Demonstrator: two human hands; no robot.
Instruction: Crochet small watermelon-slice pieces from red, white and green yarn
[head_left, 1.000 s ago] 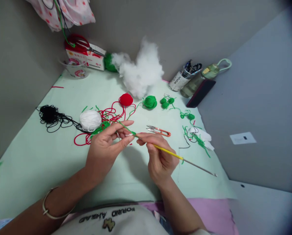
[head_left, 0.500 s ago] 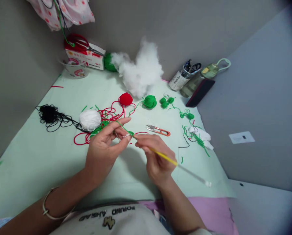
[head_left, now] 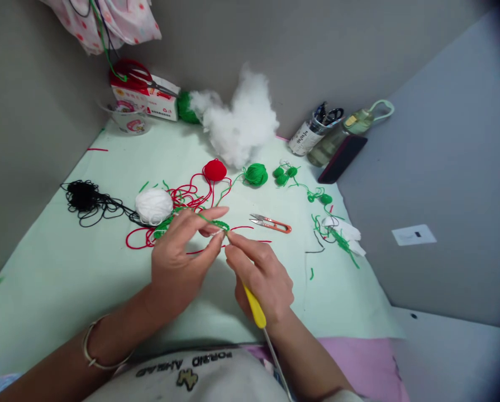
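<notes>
Yellow hook (head_left: 255, 310) cut off (bottom edge).

your left hand (head_left: 175, 265) pinches a small green yarn piece (head_left: 221, 224), and your right hand (head_left: 265, 273) grips a yellow-handled hook (head_left: 255, 308), its metal shaft slanting near and right. orange snips (head_left: 267, 223) lie just beyond your right hand; a white yarn ball (head_left: 154, 206) sits left, a red yarn ball (head_left: 215, 170) farther off.

A yellow-handled metal crochet hook (head_left: 255, 308) slants, its far tip hidden; beyond the handle curves a small green crocheted strip (head_left: 221, 224).
</notes>
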